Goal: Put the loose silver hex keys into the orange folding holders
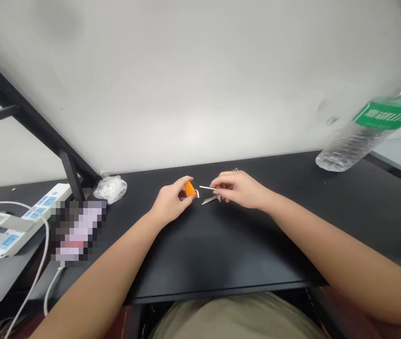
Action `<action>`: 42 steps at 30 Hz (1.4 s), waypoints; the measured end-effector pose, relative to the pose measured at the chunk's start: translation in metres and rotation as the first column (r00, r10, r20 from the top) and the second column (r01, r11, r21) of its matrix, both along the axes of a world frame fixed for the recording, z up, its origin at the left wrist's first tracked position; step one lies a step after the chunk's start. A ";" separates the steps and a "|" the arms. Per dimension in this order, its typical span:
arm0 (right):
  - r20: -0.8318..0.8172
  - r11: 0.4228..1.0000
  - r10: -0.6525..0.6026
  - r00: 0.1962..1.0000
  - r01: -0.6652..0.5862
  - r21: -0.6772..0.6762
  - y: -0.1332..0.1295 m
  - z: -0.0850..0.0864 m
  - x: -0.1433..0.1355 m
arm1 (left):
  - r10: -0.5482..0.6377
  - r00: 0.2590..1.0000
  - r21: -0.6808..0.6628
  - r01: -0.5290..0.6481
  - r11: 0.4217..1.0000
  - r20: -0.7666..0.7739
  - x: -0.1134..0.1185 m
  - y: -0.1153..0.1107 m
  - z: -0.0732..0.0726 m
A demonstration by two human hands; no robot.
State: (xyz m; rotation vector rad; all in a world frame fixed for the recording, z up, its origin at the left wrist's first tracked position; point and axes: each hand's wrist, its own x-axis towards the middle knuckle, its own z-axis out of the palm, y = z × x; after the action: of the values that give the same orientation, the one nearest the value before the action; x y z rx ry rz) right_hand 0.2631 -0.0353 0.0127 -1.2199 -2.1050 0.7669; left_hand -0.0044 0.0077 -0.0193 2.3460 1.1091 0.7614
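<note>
Near the middle of the black table, my left hand point(174, 200) grips an orange holder point(190, 189) between thumb and fingers. A short bent metal key point(197, 193) shows at the holder's right side. My right hand point(237, 188) pinches a thin silver rod point(207, 188), whose free end points left toward the holder without touching it. Below that rod, several L-shaped metal keys point(211, 200) lie on the table, partly under my right hand. More thin metal tips point(235, 169) show just behind the right hand's knuckles.
A crumpled clear plastic bag point(111, 189) lies at the back left. Left of it are a white power strip point(30, 219) with plugs and cables, a pixelated phone-like object point(78, 231) and a black metal frame point(37, 117). A green-labelled bottle point(370, 125) stands at the back right.
</note>
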 end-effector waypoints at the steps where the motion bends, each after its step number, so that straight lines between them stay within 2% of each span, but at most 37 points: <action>1: -0.045 0.999 -0.011 0.999 0.010 -0.036 0.001 -0.003 -0.002 | -0.009 1.000 0.001 0.009 1.000 -0.007 0.001 -0.001 0.001; 6: -0.147 0.992 -0.036 0.989 0.018 -0.127 0.000 -0.014 -0.013 | -0.048 0.997 0.029 0.050 0.998 -0.059 0.004 -0.006 0.005; 12: -0.193 0.978 -0.086 0.978 0.045 -0.205 -0.001 -0.007 -0.010 | -0.041 0.997 0.041 0.044 0.998 -0.066 0.005 -0.008 0.005; 18: -0.189 0.974 -0.125 0.974 0.084 -0.212 0.001 -0.006 -0.006 | -0.037 0.997 0.055 0.041 0.998 -0.069 0.003 -0.008 0.005; 24: -0.196 0.957 -0.142 0.970 0.084 -0.277 -0.001 -0.004 -0.006 | -0.081 0.992 0.117 0.092 0.989 -0.093 0.002 -0.006 0.002; 29: -0.216 0.934 -0.146 0.965 0.062 -0.352 -0.003 -0.005 -0.016 | -0.102 0.979 0.167 0.132 0.977 -0.177 0.010 -0.012 0.005; 31: -0.310 0.918 -0.150 0.939 0.015 -0.397 -0.004 -0.007 -0.024 | -0.107 0.974 0.176 0.143 0.974 -0.202 0.014 -0.015 0.007; 34: -0.492 0.882 -0.207 0.846 -0.057 -0.469 -0.005 -0.012 -0.033 | -0.083 0.980 0.170 0.114 0.979 -0.180 0.015 -0.016 0.007; 37: -0.572 0.839 -0.260 0.778 -0.111 -0.533 -0.003 -0.019 -0.037 | -0.051 0.992 0.148 0.068 0.987 -0.114 0.011 -0.011 0.004; 40: -0.510 0.834 -0.237 0.827 -0.097 -0.544 -0.003 -0.025 -0.037 | -0.034 0.996 0.136 0.046 0.990 -0.084 0.006 -0.006 0.000; 42: -0.388 0.881 -0.167 0.906 -0.039 -0.471 -0.003 -0.026 -0.035 | -0.027 0.995 0.129 0.039 0.991 -0.099 0.005 -0.003 -0.001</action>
State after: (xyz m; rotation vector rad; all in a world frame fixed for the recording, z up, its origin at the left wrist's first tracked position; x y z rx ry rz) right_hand 0.2277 -0.0384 -0.0133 -1.2170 -1.5585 1.4298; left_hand 0.0005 0.0046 -0.0202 2.5293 1.0872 0.7353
